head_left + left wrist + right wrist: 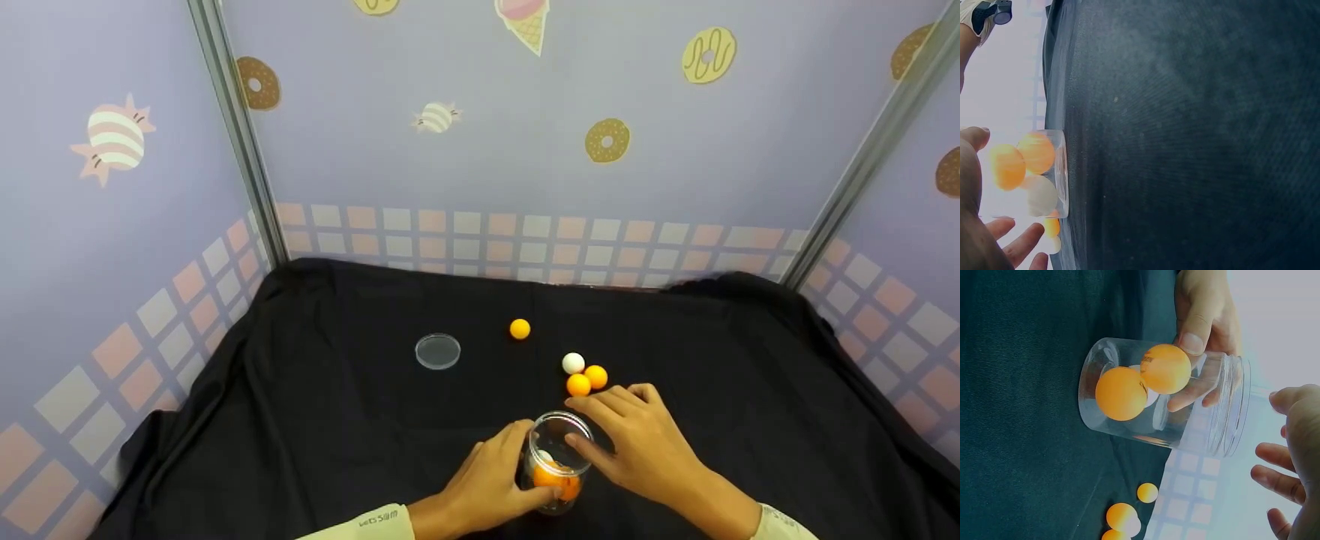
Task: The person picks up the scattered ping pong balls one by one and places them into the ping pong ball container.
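Observation:
A clear plastic jar [1196,433] stands upright on the black cloth, its mouth uncovered. Inside lie two orange balls [1121,394] and a white ball [1042,196], all at the bottom. My left hand [480,484] grips the jar from the left, thumb on the near side and fingers behind it. Above the right side of the rim hovers my right hand [641,442], fingers spread from the thumb and nothing held. Just beyond that hand, a white ball [573,364] and two orange balls [596,376] sit close together on the cloth.
Farther back a single orange ball [520,329] rests on the cloth. To its left lies a round clear lid [438,352]. The black cloth [360,420] covers the table, with patterned panels [480,172] rising behind and at both sides.

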Tool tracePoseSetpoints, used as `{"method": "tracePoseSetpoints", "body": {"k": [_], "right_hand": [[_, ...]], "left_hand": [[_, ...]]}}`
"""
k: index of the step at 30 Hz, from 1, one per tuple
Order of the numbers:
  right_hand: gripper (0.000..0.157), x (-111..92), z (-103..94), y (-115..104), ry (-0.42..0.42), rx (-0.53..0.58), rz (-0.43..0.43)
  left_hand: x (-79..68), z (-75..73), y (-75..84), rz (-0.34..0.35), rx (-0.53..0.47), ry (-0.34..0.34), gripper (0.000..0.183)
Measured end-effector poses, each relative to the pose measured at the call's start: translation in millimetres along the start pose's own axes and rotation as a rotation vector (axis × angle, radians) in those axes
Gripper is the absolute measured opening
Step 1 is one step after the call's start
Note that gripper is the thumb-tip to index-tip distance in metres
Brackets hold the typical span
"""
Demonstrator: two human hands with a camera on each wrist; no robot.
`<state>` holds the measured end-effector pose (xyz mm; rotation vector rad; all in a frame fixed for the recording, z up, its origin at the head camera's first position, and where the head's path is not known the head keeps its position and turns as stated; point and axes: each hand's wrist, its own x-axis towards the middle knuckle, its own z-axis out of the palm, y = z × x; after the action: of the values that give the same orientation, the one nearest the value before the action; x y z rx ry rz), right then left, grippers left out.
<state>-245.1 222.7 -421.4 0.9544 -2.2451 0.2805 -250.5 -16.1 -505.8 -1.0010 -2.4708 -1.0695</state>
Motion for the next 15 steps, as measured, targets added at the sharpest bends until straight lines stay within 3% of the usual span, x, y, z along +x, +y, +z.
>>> {"method": "tracePoseSetpoints", "body": {"k": [15], "right_hand": [[0.03,-1.8,7.7,16.0,0.006,-0.031,0.082]], "left_hand": [[0.5,-0.3,0.0,0.012,0.001,0.012,0.07]]}}
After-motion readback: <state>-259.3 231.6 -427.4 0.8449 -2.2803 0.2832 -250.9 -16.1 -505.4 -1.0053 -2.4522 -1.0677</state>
